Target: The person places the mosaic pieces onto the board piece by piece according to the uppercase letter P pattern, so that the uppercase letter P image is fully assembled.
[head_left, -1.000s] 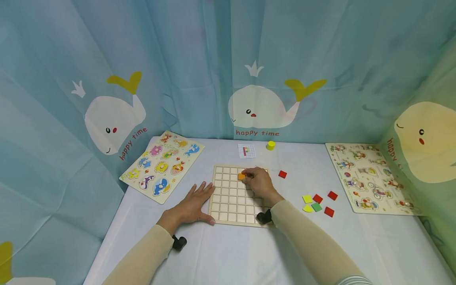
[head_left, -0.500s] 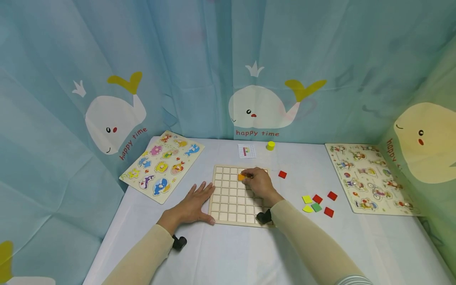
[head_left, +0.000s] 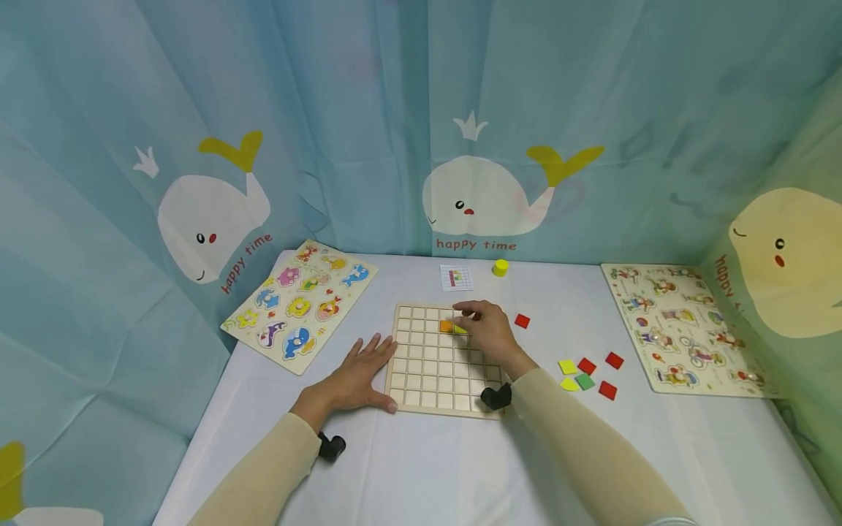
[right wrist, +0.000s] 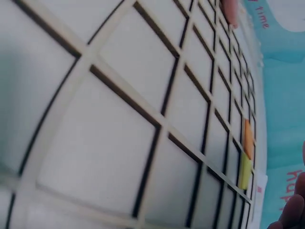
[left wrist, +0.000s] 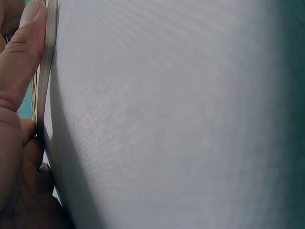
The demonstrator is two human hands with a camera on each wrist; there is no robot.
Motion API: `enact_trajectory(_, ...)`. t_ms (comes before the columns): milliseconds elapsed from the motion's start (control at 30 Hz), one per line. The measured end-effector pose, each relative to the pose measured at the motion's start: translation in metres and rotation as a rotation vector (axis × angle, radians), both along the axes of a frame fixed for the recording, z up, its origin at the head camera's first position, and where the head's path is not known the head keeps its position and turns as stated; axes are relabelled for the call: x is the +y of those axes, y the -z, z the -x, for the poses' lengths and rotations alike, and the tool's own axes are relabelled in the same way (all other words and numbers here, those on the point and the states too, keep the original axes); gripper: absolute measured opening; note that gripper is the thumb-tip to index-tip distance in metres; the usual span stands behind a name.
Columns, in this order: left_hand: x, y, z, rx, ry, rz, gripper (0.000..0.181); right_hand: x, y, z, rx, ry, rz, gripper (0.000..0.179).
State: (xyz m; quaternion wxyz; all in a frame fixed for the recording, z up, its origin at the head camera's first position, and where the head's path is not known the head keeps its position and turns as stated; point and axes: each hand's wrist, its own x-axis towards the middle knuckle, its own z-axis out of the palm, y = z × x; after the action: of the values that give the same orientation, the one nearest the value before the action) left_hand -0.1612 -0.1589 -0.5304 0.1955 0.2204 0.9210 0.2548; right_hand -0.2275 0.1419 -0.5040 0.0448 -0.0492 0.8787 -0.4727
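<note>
A wooden grid board (head_left: pixel 421 365) lies on the table. In its second row from the back sit an orange tile (head_left: pixel 445 326) and, beside it, a yellow tile (head_left: pixel 460 330). The right wrist view shows both, the orange tile (right wrist: pixel 248 139) and the yellow tile (right wrist: pixel 245 171), in adjoining cells. My right hand (head_left: pixel 490 332) hovers over them with fingers loosely bent and nothing seen between them; it partly covers the yellow tile. My left hand (head_left: pixel 358 376) lies spread at the board's left side, thumb (left wrist: pixel 24 55) against its edge.
A red tile (head_left: pixel 522 321) lies right of the board, with several red, yellow and green tiles (head_left: pixel 584 382) farther right. Behind the board are a pattern card (head_left: pixel 457 277) and a yellow cylinder (head_left: pixel 501 268). Picture puzzle boards (head_left: pixel 299 307) (head_left: pixel 684 329) flank the table.
My right hand has let go and moved slightly up and to the right, which uncovers the yellow tile beside the orange one. My left hand has stayed in place.
</note>
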Motion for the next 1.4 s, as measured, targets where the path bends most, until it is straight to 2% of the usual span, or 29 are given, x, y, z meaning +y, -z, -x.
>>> enact_trajectory(233,0.0,0.002,0.0,-0.003,-0.008,0.002,0.125,0.016,-0.014,-0.006,0.038,0.041,0.122,0.034)
enact_trajectory(333,0.0,0.002,0.001,-0.003,-0.008,-0.004,0.125,0.026,-0.018,-0.009,0.055,0.052,0.142,0.035)
enact_trajectory(600,0.001,0.004,0.0,0.005,-0.008,0.006,0.126,0.061,-0.022,-0.02,0.084,0.128,0.127,0.034)
enact_trajectory(933,0.002,0.003,-0.001,0.011,-0.015,0.01,0.125,0.132,-0.022,-0.045,0.053,0.244,0.03,0.042)
enact_trajectory(1067,0.002,0.003,-0.001,0.011,-0.012,0.008,0.125,0.158,-0.017,-0.058,0.033,0.256,0.007,0.046)
enact_trajectory(1167,0.001,0.003,-0.001,0.012,-0.012,0.011,0.125,0.17,-0.011,-0.067,0.006,0.235,-0.024,0.046)
enact_trajectory(1400,0.001,0.004,-0.001,0.02,-0.008,0.007,0.124,0.166,-0.001,-0.088,-0.056,0.17,-0.037,0.048)
